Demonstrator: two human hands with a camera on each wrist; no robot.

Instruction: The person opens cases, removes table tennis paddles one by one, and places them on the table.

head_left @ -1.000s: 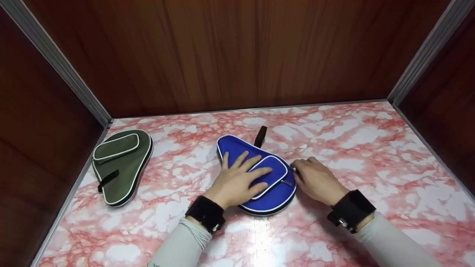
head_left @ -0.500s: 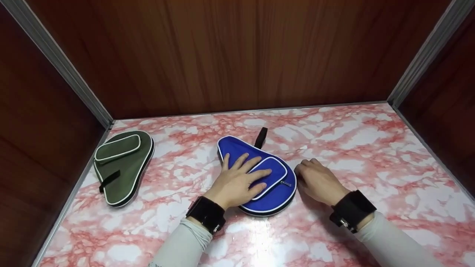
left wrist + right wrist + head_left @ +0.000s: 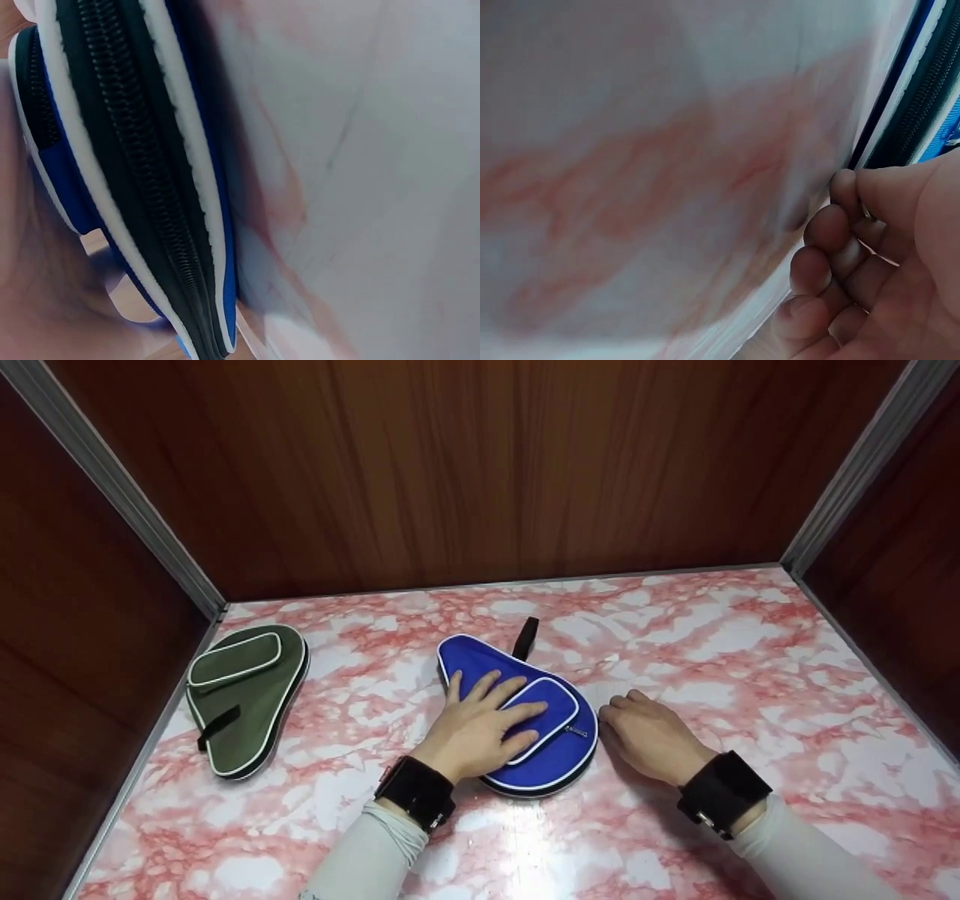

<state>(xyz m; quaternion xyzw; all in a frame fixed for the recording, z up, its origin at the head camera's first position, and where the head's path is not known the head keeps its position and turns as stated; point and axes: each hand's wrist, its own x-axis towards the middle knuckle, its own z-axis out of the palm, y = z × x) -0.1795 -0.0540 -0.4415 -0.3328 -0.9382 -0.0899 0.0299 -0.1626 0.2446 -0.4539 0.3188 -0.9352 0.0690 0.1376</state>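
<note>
A blue table tennis paddle case with white piping and a raised pocket lies flat in the middle of the table. My left hand rests on top of it, fingers spread across the pocket and the narrow handle part. In the left wrist view, the black zipper runs along the side of the case between two white edges. My right hand is at the rounded right edge, fingers curled. In the right wrist view, its thumb and index fingertips pinch together right at the zipper seam; the zipper pull between them is hidden.
A green paddle case of the same shape lies at the table's left edge. A black strap sticks out behind the blue case. Brown wood-grain panels stand around the red-and-white marbled table.
My right hand has slid a little along the right edge of the blue case, toward me. My left hand and both cases have stayed in place.
</note>
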